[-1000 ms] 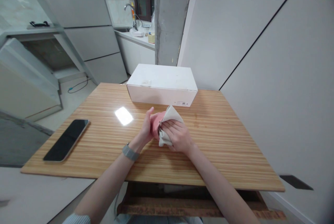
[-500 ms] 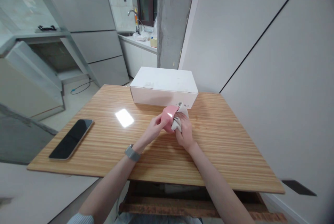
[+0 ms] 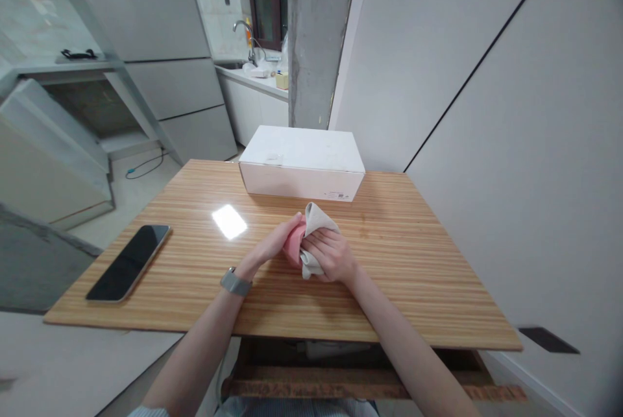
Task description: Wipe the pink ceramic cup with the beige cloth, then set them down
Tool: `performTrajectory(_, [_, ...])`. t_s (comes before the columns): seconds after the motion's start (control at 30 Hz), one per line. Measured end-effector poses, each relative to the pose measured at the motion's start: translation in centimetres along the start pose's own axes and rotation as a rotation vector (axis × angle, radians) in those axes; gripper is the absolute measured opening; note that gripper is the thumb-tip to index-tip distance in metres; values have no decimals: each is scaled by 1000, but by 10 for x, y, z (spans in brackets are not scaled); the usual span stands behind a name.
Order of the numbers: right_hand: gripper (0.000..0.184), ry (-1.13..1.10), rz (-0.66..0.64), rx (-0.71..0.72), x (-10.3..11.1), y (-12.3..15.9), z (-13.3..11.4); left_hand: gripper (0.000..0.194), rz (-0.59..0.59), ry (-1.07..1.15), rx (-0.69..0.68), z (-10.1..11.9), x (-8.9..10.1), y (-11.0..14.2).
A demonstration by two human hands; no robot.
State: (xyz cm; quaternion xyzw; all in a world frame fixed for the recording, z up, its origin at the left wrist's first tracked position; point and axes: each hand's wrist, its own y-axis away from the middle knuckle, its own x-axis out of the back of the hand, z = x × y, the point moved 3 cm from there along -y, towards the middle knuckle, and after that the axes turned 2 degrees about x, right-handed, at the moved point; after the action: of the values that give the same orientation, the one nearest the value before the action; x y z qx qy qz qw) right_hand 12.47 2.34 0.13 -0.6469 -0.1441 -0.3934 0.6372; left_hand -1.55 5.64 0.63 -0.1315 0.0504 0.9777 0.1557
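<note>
A pink bowl [image 3: 293,246] is held tilted over the table, its opening turned toward the right. My left hand [image 3: 273,239] grips it from the left, the fingers partly hidden behind the bowl. Pressed into the bowl's opening is a light grey cloth [image 3: 317,219], bunched under my right hand [image 3: 333,253]. The fingers of that hand are closed on the cloth, which sticks out above and below them. Most of the bowl's inside is covered by cloth and fingers.
Behind my hands a white cardboard box [image 3: 300,163] stands on the wood-grain table [image 3: 413,281]. A black-screened phone [image 3: 130,264] lies at the table's left. Below the front edge is an open drawer [image 3: 311,378]. A pale wall [image 3: 487,144] rises on the right.
Both hands have come nearer to me and slightly left with the bowl and cloth. The bowl has turned, and my right hand now lies flatter over the cloth at its opening.
</note>
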Motion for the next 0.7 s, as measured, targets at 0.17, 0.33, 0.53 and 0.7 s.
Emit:
performTrajectory(0.17, [39, -67, -8, -50, 4, 3, 16, 30, 22, -89, -47, 6, 4, 1])
performTrajectory(0.33, [36, -61, 87, -253, 10, 4, 27, 33, -13, -163, -125, 4, -6, 6])
performTrajectory(0.53, [39, 37, 170, -236, 13, 6, 17, 38, -68, 233, -72, -4, -18, 7])
performTrajectory(0.7, [39, 95, 43, 17, 7, 0, -1, 45, -7, 261, 60, -4, -8, 2])
